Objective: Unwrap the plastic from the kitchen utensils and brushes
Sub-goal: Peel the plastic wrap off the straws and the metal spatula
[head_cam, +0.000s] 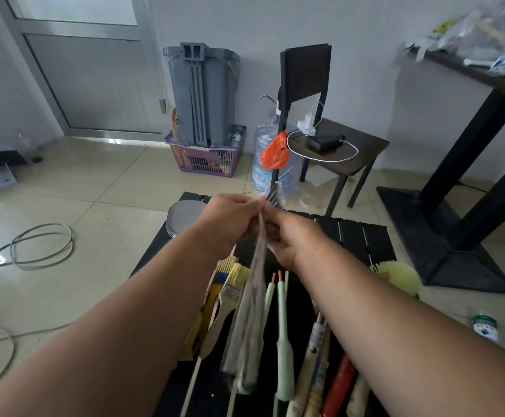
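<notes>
Head view: above the desk's [350, 233] middle, the left hand [230, 221] and right hand [290, 236] both pinch a plastic-wrapped fork [257, 266] near its tines. Advisable: anchor the tines, draw the film steadily toward the handle, clear of the brushes [230, 275].

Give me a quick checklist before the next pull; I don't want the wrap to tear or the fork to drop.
1. Left hand pinches the top of the wrap: ok.
2. Right hand grips at the same spot: ok.
3. Fork tines poke out above the fingers: ok.
4. Wrap fully off the handle: not ok, it hangs down blurred.
5. Handle end free inside the wrap: cannot tell.
6. Brushes on the table lie right under the wrap: not ok.
</notes>
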